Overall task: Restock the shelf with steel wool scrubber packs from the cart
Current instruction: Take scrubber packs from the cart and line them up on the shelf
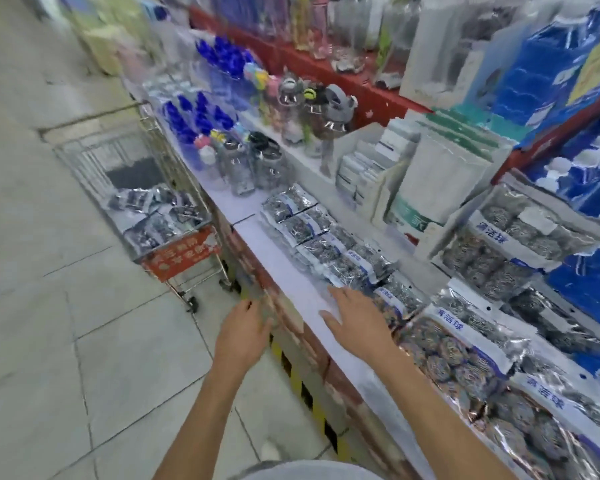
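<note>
A wire shopping cart (84, 157) stands on the aisle floor at the left, with several silvery steel wool scrubber packs (153, 216) lying in its basket. More small scrubber packs (302, 223) lie in a row along the white shelf (281, 258), and larger packs (465, 348) fill the shelf to the right. My right hand (355, 318) hovers open over the shelf's front part, beside the small packs, holding nothing. My left hand (245, 332) is open in front of the shelf edge, fingers relaxed, also empty. The view is blurred by motion.
Clear bottles with blue and coloured lids (222, 154) stand further along the shelf. White boxed goods (413, 174) sit behind the packs. A red upper shelf (326, 74) carries bottles and blue packages. A red sign (181, 254) hangs on the cart's near end. Grey tiled floor (84, 341) lies left.
</note>
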Motion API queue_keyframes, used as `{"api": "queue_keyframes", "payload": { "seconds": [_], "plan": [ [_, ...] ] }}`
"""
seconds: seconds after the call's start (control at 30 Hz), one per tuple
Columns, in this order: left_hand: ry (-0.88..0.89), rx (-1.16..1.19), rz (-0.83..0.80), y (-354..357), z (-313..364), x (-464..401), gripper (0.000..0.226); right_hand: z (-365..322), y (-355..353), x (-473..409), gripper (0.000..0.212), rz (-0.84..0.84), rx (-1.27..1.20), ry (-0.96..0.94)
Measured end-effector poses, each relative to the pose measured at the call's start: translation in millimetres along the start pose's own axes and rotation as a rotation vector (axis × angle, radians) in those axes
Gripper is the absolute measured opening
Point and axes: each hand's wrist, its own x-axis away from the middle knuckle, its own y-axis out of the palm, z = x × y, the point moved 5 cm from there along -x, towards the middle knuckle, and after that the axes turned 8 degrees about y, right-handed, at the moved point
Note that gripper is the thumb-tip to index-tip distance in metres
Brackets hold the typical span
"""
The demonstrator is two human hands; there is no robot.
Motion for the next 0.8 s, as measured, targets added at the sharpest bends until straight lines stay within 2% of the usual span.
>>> {"api": "queue_keyframes", "payload": {
  "seconds": [0.23,0.3,0.57,0.8],
  "plan": [
    [-0.214,0.066,0.122,-43,-118,19,0.059,-124,32,-82,0.051,-0.052,-0.001,-0.169],
    [-0.249,0.053,0.147,-56,-148,20,0.058,-150,44,-105,0.055,-0.069,-0.013,-0.193],
    [-0.431,0.085,0.211,-87,-244,8,0.056,-222,95,-192,0.061,-0.187,-0.026,-0.254],
    [-0.495,0.109,0.208,-113,-320,-71,0.054,-267,145,-290,0.061,-0.300,0.010,-0.278]
  ]
}}
